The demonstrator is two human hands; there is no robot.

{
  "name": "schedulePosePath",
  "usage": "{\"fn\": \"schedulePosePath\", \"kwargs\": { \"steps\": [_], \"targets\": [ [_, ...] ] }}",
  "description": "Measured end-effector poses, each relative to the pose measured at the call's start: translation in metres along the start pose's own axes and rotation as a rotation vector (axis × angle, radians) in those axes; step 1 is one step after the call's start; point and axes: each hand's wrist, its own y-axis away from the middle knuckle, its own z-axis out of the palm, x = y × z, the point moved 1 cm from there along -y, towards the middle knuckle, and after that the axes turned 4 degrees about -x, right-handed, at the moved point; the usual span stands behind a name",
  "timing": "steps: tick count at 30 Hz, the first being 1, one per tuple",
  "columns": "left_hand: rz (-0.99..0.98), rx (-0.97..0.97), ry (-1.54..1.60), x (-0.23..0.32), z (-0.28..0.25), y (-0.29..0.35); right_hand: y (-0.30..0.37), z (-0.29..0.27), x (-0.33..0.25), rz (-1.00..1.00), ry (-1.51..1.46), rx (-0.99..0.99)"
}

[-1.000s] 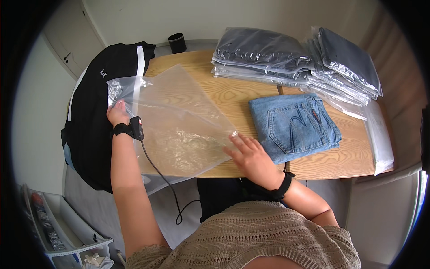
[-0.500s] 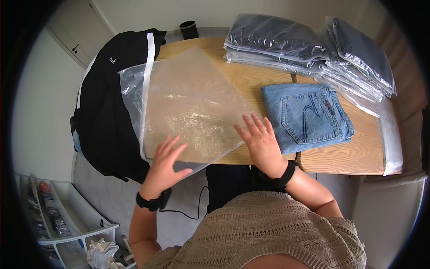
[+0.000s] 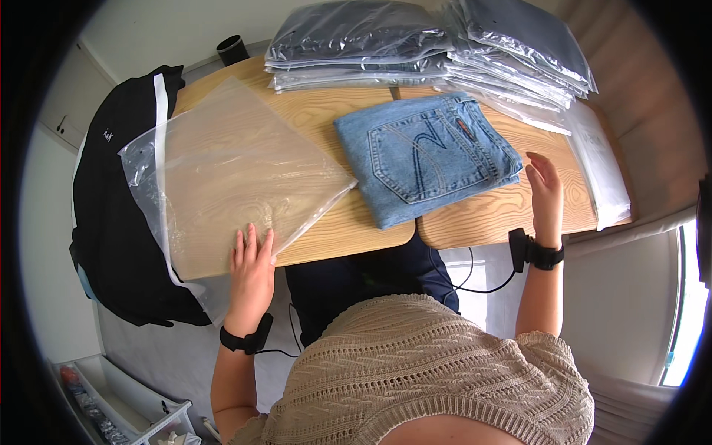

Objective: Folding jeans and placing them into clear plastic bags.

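A clear plastic zip bag (image 3: pixel 245 163) lies flat on the wooden table, its white-striped edge to the left. My left hand (image 3: pixel 252 271) rests on the bag's near edge with fingers stretched out, holding nothing. Right of the bag sits a folded pair of blue jeans (image 3: pixel 426 159), back pocket up. Just beyond the waistband end of the jeans is my right hand (image 3: pixel 546 194), raised and apart from them. Its fingers are loosely bent and nothing shows between them.
Bagged dark garments (image 3: pixel 363 41) are piled at the back, with a second pile (image 3: pixel 519 52) beside them. Flat clear bags (image 3: pixel 602 178) lie at the table's right end. A black garment (image 3: pixel 133 200) drapes over the left side. A bin (image 3: pixel 232 50) stands behind; a white organiser (image 3: pixel 126 400) is lower left.
My right hand has left the bag's right corner and moved right, past the jeans. My left hand has come down onto the bag's near edge. The whole view has shifted right.
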Motion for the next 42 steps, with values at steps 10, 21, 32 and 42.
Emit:
{"fn": "schedulePosePath", "kwargs": {
  "steps": [10, 21, 32, 42],
  "targets": [
    [-0.081, 0.066, 1.006, 0.102, 0.009, -0.068, -0.087, -0.009, 0.069, 0.599, -0.047, -0.502],
    [-0.123, -0.161, 1.722, 0.144, 0.017, -0.106, -0.042, -0.011, 0.051, 0.73, -0.834, -0.553],
    [-0.092, 0.225, 1.561, 0.08, -0.037, -0.02, -0.024, 0.045, -0.061, 0.457, -0.783, -0.711],
    [-0.502, 0.642, 1.437, -0.016, -0.025, 0.099, 0.009, 0.24, -0.111, 0.562, -0.964, -1.312]
  ]
}}
